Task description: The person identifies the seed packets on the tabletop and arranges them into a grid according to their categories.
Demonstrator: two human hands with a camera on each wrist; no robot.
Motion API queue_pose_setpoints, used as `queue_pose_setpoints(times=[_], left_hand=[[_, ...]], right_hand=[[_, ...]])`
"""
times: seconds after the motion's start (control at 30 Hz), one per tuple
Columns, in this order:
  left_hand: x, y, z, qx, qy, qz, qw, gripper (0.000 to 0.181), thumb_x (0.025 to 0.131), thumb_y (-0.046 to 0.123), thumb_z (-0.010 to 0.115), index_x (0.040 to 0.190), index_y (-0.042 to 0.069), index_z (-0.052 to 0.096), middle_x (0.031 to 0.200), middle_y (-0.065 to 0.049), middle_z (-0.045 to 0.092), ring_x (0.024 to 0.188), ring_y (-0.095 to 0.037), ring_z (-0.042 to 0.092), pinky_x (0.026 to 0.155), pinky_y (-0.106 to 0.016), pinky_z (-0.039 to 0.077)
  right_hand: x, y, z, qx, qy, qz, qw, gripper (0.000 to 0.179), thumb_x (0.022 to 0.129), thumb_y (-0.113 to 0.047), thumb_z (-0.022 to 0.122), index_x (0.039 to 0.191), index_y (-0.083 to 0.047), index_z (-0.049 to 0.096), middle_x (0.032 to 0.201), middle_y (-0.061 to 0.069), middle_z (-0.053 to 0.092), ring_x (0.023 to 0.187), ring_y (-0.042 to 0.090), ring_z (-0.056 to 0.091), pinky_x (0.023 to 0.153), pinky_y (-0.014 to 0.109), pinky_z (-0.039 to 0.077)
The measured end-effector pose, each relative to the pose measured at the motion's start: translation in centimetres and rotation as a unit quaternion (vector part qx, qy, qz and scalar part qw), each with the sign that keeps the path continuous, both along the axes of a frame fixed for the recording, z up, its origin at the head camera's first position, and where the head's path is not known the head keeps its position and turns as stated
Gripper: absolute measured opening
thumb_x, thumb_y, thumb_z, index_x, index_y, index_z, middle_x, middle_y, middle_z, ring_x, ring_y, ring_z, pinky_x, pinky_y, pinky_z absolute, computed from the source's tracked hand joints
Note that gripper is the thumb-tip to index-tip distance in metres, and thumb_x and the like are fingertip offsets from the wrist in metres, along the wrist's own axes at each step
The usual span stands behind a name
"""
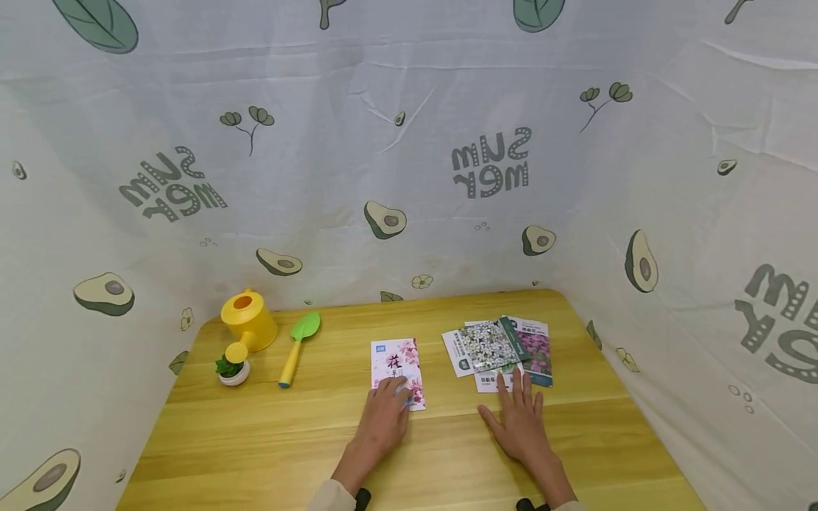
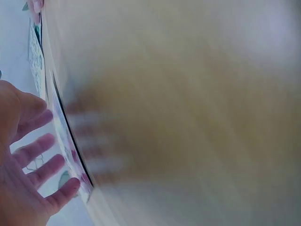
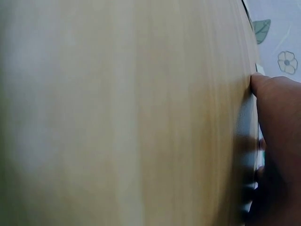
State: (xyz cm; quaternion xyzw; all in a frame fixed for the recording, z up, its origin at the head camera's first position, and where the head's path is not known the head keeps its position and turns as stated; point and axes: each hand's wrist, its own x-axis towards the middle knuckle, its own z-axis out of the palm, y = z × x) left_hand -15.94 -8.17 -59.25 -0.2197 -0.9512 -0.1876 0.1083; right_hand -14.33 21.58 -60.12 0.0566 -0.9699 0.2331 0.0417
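Note:
A pink-and-white seed packet (image 1: 386, 360) printed with blossoms lies flat near the table's middle. Over its near end is my left hand (image 1: 383, 417), fingers spread apart in the left wrist view; whether the fingertips touch the packet I cannot tell. To the right, several flower seed packets overlap in a loose pile, with a white-flowered packet (image 1: 491, 345) on top and a purple-flowered packet (image 1: 537, 348) beneath it. My right hand (image 1: 522, 426) lies with fingers extended, its fingertips at the pile's near edge over a lower white packet (image 1: 486, 383).
At the table's (image 1: 255, 440) back left stands a yellow watering can (image 1: 252, 323). A small potted succulent (image 1: 233, 370) sits before its spout. Beside them lies a toy trowel (image 1: 297, 348) with a green blade and yellow handle. Avocado-print cloth (image 1: 332, 177) hangs around the back and sides.

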Motion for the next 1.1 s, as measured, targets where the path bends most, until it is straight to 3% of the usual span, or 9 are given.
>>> queue_pose_setpoints(times=[0.23, 0.4, 0.73, 0.87, 1.0, 1.1], left_hand=[[-1.8, -1.5, -0.2, 0.047, -0.045, -0.003, 0.9979, 0.043, 0.102, 0.013, 0.072, 0.144, 0.004, 0.065, 0.168, -0.018, 0.045, 0.157, -0.042, 0.038, 0.118, -0.065, 0.042], [-2.6, -2.6, -0.5, 0.054, -0.059, -0.013, 0.9967, 0.057, 0.103, 0.012, 0.071, 0.155, -0.001, 0.054, 0.172, -0.024, 0.035, 0.159, -0.05, 0.03, 0.12, -0.074, 0.032], [-2.9, -3.3, -0.5, 0.058, -0.096, -0.047, 0.9926, 0.055, 0.107, 0.015, 0.064, 0.158, -0.001, 0.05, 0.171, -0.026, 0.036, 0.157, -0.053, 0.03, 0.121, -0.078, 0.024], [-3.3, -3.6, -1.6, 0.071, -0.105, -0.048, 0.9907, 0.056, 0.108, 0.018, 0.064, 0.16, 0.002, 0.05, 0.173, -0.021, 0.035, 0.16, -0.049, 0.028, 0.125, -0.075, 0.02], [-2.9, -3.9, -2.1, 0.079, -0.117, -0.045, 0.989, 0.057, 0.108, 0.02, 0.063, 0.161, 0.005, 0.049, 0.175, -0.018, 0.033, 0.162, -0.046, 0.025, 0.126, -0.073, 0.018], [-2.7, -4.1, -2.4, 0.092, -0.115, -0.047, 0.9881, 0.057, 0.108, 0.019, 0.063, 0.161, 0.005, 0.049, 0.175, -0.018, 0.032, 0.162, -0.046, 0.024, 0.126, -0.074, 0.018]], right_hand=[[0.0, 0.3, -0.6, -0.008, 0.031, -0.003, 0.9995, 0.082, 0.105, -0.044, 0.066, 0.161, 0.01, 0.039, 0.17, 0.043, 0.015, 0.159, 0.062, 0.008, 0.117, 0.087, 0.009], [-0.1, 0.3, -1.3, -0.025, 0.056, 0.004, 0.9981, 0.084, 0.105, -0.051, 0.063, 0.16, 0.01, 0.04, 0.169, 0.043, 0.017, 0.16, 0.06, 0.005, 0.117, 0.087, 0.007], [0.0, 0.2, -1.0, -0.018, 0.047, -0.002, 0.9987, 0.082, 0.105, -0.045, 0.065, 0.161, 0.01, 0.039, 0.17, 0.043, 0.015, 0.16, 0.061, 0.004, 0.117, 0.087, 0.008], [-0.2, 0.3, -0.9, -0.001, 0.036, -0.004, 0.9994, 0.082, 0.106, -0.045, 0.064, 0.161, 0.01, 0.038, 0.17, 0.042, 0.015, 0.159, 0.062, 0.006, 0.117, 0.087, 0.01], [-0.1, 0.3, -0.8, 0.011, 0.006, -0.005, 0.9999, 0.083, 0.106, -0.046, 0.062, 0.162, 0.009, 0.036, 0.171, 0.041, 0.013, 0.159, 0.062, 0.008, 0.118, 0.086, 0.009], [0.0, 0.2, -0.8, 0.006, 0.007, -0.004, 0.9999, 0.083, 0.106, -0.046, 0.063, 0.161, 0.01, 0.037, 0.171, 0.042, 0.014, 0.159, 0.062, 0.007, 0.118, 0.086, 0.009]])
